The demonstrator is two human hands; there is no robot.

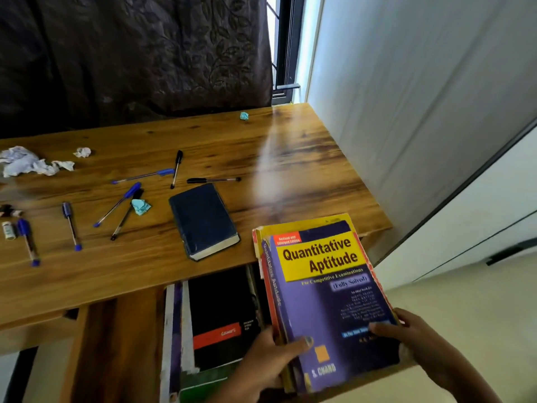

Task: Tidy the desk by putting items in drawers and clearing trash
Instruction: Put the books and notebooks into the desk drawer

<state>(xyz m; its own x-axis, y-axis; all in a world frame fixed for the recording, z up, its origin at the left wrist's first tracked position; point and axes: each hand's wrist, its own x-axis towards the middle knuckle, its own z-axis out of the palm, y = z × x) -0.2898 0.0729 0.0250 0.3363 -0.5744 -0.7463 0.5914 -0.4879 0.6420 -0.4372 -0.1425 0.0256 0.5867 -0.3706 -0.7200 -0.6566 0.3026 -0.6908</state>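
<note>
Daylight enters through the narrow window strip (pixel 280 45) far above and ahead of the right hand (pixel 406 335), beside a dark curtain (pixel 130 53) that stays dim and underexposed. A pale streak of glare runs down the bench (pixel 270 158) from that window toward the hands, washing out the wood grain. The wall (pixel 406 82) beyond the right hand is bright and evenly lit. Straight edges bow toward the frame borders from the wide lens. Both hands, the left hand (pixel 270 362) especially, look soft and smeared, and fine print is blurred
</note>
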